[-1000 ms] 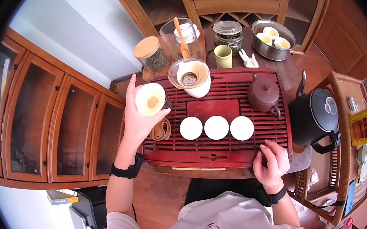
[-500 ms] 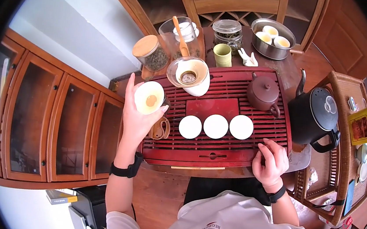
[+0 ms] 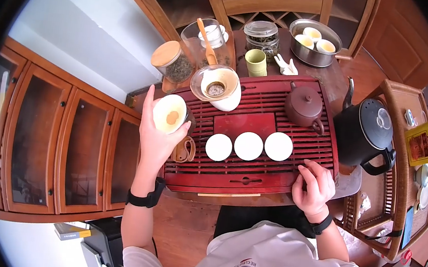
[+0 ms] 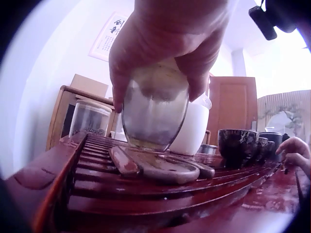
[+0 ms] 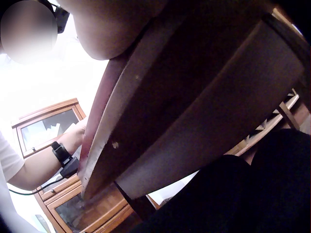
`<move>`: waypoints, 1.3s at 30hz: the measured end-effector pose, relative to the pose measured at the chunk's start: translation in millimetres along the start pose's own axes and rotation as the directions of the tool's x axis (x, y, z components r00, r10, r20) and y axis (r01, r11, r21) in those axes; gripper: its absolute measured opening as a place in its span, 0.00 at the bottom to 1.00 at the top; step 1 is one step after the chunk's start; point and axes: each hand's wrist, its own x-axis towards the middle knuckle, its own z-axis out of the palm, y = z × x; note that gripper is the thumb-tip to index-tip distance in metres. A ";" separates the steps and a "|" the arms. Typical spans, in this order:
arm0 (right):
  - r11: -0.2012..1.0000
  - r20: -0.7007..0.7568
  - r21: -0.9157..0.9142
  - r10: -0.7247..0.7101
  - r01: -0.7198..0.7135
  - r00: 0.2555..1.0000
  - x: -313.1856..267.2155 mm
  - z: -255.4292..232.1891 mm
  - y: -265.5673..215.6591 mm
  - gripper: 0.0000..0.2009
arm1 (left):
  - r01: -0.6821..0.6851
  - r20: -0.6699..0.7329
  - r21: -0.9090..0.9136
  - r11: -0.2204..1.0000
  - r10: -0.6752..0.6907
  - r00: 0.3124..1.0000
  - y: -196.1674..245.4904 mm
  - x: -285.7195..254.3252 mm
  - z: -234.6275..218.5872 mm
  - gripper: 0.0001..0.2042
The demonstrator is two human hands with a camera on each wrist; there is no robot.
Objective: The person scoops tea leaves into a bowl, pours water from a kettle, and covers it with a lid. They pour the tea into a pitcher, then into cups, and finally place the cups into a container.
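Observation:
At the left end of the red slatted tray (image 3: 250, 187), the left hand (image 3: 156, 141) grips a glass vessel (image 3: 170, 114) between thumb and fingers; its inside looks pale in the head view. Seen from the left wrist, the glass vessel (image 4: 154, 114) stands upright or nearly so beside a flat brown looped object (image 4: 167, 169); whether its base touches the tray cannot be told. Fingers loosely curled, the right hand (image 3: 314, 190) rests at the tray's front right edge and holds nothing. Three small cups (image 3: 248, 146) with white insides stand in a row between the hands.
Behind the row are a strainer (image 3: 215, 88) over a white pitcher (image 3: 229, 102) and a brown teapot (image 3: 304, 106). A black kettle (image 3: 362, 135) stands right of the tray. Farther back are glass jars (image 3: 173, 62), a green cup (image 3: 256, 63) and a metal bowl (image 3: 312, 53) holding cups.
The whole head view has shifted slightly, with the tray and objects a little farther left and up. Both hands keep nearly the same pose, and the left still grips the glass vessel.

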 end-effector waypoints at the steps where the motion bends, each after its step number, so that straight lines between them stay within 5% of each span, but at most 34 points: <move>1: 1.000 -0.002 -0.003 -0.003 0.003 1.000 0.1 0.0 0.1 0.17 | 0.006 -0.005 -0.029 1.000 -0.006 1.000 2.7 -0.1 -1.2 0.53; 14: 1.000 -0.024 0.003 -0.019 0.019 1.000 0.4 0.4 1.2 0.17 | -0.101 0.054 -0.049 0.994 0.104 0.993 57.7 -10.9 -20.6 0.54; 22: 1.000 -0.049 0.005 -0.015 0.016 0.999 1.7 0.2 0.5 0.17 | -0.084 0.211 -0.092 0.992 0.102 0.972 96.3 -17.4 -11.6 0.52; 39: 1.000 -0.078 0.015 0.000 0.001 0.997 1.4 0.3 0.0 0.17 | -0.141 0.294 -0.206 0.968 0.198 0.935 110.9 -12.0 19.2 0.54</move>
